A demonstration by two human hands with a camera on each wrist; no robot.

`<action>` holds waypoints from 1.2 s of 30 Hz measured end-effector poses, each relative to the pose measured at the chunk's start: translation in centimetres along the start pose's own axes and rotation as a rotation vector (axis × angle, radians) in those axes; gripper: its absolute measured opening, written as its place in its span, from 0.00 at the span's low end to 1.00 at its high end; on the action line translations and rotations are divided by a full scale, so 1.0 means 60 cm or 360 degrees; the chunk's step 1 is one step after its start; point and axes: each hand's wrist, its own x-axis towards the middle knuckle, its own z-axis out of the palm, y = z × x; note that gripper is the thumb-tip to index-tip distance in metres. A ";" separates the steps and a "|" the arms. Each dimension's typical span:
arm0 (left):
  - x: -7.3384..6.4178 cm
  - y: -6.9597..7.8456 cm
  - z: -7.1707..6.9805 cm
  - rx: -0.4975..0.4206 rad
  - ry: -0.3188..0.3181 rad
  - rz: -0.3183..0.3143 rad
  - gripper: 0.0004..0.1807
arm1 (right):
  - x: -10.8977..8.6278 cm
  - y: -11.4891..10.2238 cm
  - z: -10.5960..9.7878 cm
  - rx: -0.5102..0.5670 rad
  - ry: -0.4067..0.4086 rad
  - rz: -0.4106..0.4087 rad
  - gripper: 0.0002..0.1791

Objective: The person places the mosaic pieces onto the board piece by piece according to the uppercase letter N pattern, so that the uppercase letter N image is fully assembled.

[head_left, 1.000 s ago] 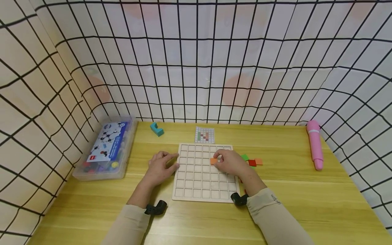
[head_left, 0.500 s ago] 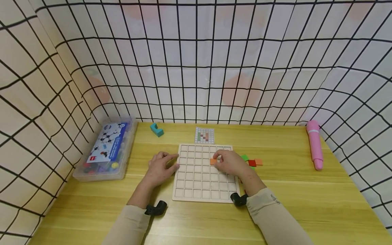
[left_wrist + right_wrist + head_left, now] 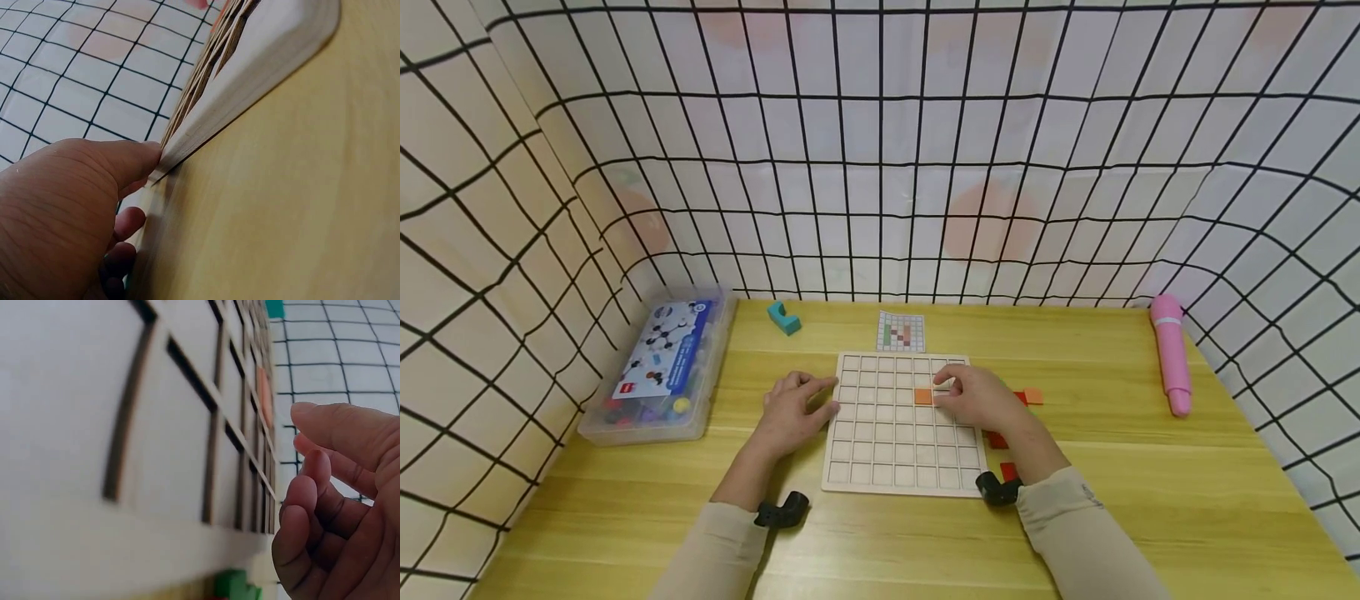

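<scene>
A pale wooden grid board (image 3: 883, 454) lies flat in the middle of the table. One square orange tile (image 3: 922, 397) sits in a cell of its upper right part. Just right of that tile, my right hand (image 3: 976, 400) hangs over the board, thumb and forefinger parted with nothing between them. In the right wrist view the tile (image 3: 264, 397) is seen edge-on, past the fingers. My left hand (image 3: 69, 206) rests at the board's left edge, its thumb tip against the side (image 3: 250, 100). Red tiles (image 3: 997, 440) lie beside the board, partly hidden by my right arm.
Behind the board lies a small printed grid card (image 3: 901, 332), with a teal block (image 3: 784, 318) to its left. A clear plastic box (image 3: 711, 375) stands at the left, a pink rod-shaped thing (image 3: 1172, 354) at the right. Another orange tile (image 3: 1033, 397) and green pieces (image 3: 232, 584) are right of the board.
My right hand has let go of the orange tile and drawn back to the right, leaving the tile in its cell. The left hand has not moved.
</scene>
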 end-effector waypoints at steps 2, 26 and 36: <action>0.000 0.000 0.000 -0.0003 0.0000 -0.0002 0.25 | -0.008 0.006 -0.007 0.0036 0.0011 0.0018 0.15; 0.001 -0.001 0.000 0.0006 -0.0011 0.0018 0.25 | -0.059 0.119 -0.061 0.0247 0.0301 0.0063 0.21; 0.002 -0.006 0.001 0.0020 0.0000 0.0017 0.25 | -0.072 0.178 -0.079 0.0257 0.0369 0.0195 0.26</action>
